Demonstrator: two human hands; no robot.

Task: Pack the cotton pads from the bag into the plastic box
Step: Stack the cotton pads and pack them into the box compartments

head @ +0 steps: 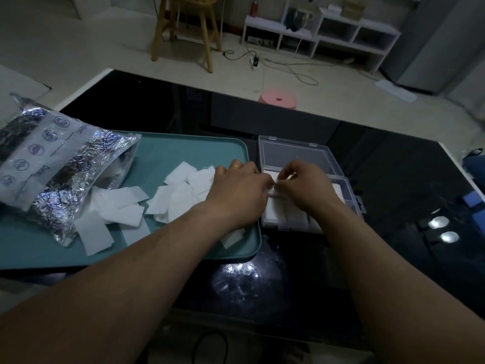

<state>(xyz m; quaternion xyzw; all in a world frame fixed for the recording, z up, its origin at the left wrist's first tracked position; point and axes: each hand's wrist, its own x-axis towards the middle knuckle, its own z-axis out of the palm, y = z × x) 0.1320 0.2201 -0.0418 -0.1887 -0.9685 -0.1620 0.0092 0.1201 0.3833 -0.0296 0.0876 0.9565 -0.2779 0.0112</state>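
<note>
A glossy black table [367, 164] held a teal plastic tray [183, 151], where a crinkled silver foil bag [52, 164] lay with white square cotton pads [126, 203] spilled from its mouth. Just right of the tray, the left hand [236, 193] and right hand [304, 185] met over the open clear plastic box [350, 199], both pinching a single white pad [275, 193].
</note>
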